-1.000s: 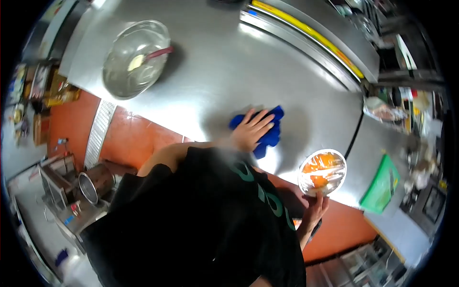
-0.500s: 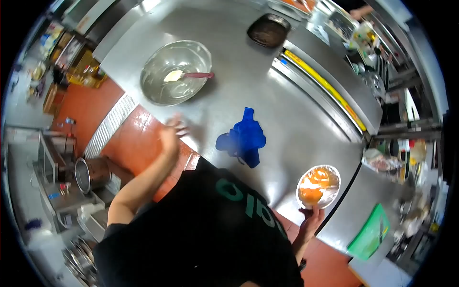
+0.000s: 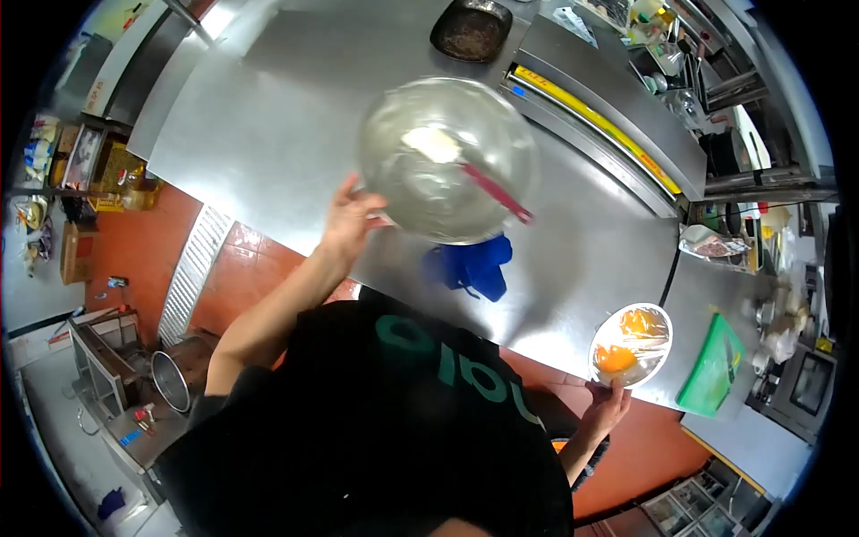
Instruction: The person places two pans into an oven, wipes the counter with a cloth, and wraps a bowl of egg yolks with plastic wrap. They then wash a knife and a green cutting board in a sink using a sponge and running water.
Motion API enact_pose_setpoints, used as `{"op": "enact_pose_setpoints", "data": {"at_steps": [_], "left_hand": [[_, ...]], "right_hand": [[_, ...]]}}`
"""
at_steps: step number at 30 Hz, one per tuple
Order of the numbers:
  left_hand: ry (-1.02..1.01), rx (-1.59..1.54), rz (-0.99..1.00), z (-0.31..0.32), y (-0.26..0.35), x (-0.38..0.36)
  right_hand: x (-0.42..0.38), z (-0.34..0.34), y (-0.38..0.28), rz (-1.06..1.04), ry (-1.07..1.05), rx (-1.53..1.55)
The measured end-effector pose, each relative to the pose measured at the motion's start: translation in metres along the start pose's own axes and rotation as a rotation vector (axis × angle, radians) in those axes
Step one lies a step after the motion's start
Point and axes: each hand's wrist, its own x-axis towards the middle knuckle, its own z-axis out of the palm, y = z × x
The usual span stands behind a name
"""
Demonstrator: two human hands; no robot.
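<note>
While the left hand [image 3: 352,215] grips the mixing bowl [image 3: 403,197] at its near-left rim, overlapping the blue cloth [image 3: 479,268] in view, the right holds the film-covered dish [image 3: 633,345] by the front edge; counter [image 3: 277,134] extends widely leftward.

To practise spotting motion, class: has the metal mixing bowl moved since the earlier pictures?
Yes. Judged against the long yellow box, the metal mixing bowl has moved rightward in view, closer to it.

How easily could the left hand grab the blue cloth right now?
Probably no, not without letting go: the left hand appears to grip the large metal bowl, which hides part of the blue cloth in this view. The cloth's near edge looks free.
</note>
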Motion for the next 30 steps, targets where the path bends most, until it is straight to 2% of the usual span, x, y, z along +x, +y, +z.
{"op": "enact_pose_setpoints", "data": {"at_steps": [1,2,4,6,7,9,11,12,14,16,18,20,21,22,24,25,26,27,28,29,30], "left_hand": [[-0.096,-0.021,-0.016,0.021,-0.017,0.003],[-0.186,-0.042,-0.026,0.042,-0.036,0.007],[-0.298,-0.098,-0.083,0.096,-0.068,0.001],[-0.431,-0.143,-0.054,0.144,-0.109,0.003],[-0.433,-0.118,-0.084,0.165,-0.108,-0.009],[-0.424,-0.093,-0.125,0.189,-0.113,-0.023],[-0.41,0.077,0.007,0.201,-0.13,-0.028],[-0.41,0.079,-0.012,0.196,-0.126,-0.036],[-0.344,0.377,0.195,0.174,-0.106,-0.053],[-0.532,0.155,-0.18,0.134,-0.059,-0.093],[-0.806,0.003,-0.242,0.087,-0.064,-0.116],[-0.903,0.198,0.055,0.061,-0.044,-0.13],[-0.804,0.143,0.002,0.046,-0.035,-0.135],[-0.673,0.137,-0.22,0.029,-0.019,-0.14],[-0.67,-0.124,-0.152,-0.002,-0.02,-0.136],[-0.5,-0.065,-0.325,-0.023,-0.007,-0.139],[-0.492,-0.071,-0.314,-0.047,-0.009,-0.137],[-0.405,-0.175,-0.169,-0.074,-0.021,-0.132],[-0.322,-0.282,-0.025,-0.099,-0.026,-0.131],[-0.281,-0.329,-0.047,-0.123,-0.017,-0.136],[-0.242,-0.373,-0.073,-0.15,-0.007,-0.141]], "right_hand": [[0.001,-0.005,-0.013,0.0,0.013,0.022],[0.005,-0.01,-0.024,0.086,0.032,0.078],[0.006,-0.027,-0.038,0.11,0.023,-0.012],[0.01,-0.038,-0.043,0.09,0.025,0.047],[0.006,-0.033,-0.057,0.147,0.006,0.134],[0.006,-0.031,-0.064,0.154,-0.065,0.107],[0.004,-0.027,-0.067,0.15,-0.166,0.048],[0.004,-0.021,-0.061,0.111,-0.173,0.087],[-0.002,-0.004,-0.058,0.101,-0.227,-0.009],[-0.003,0.023,-0.062,0.152,-0.439,0.04],[-0.006,0.049,-0.041,0.111,-0.646,0.03],[-0.018,0.086,-0.04,0.006,-0.854,-0.091],[-0.031,0.11,-0.071,0.134,-0.955,-0.072],[-0.031,0.121,-0.051,-0.022,-1.039,-0.131],[-0.05,0.153,-0.064,-0.134,-1.123,-0.03],[-0.048,0.167,-0.062,-0.24,-1.109,-0.073],[-0.047,0.181,-0.06,-0.347,-1.087,-0.117],[-0.046,0.195,-0.059,-0.451,-1.057,-0.161],[-0.051,0.21,-0.061,-0.51,-0.916,-0.206],[-0.053,0.224,-0.057,-0.521,-0.91,-0.21],[-0.054,0.239,-0.044,-0.694,-0.827,-0.404]]}}
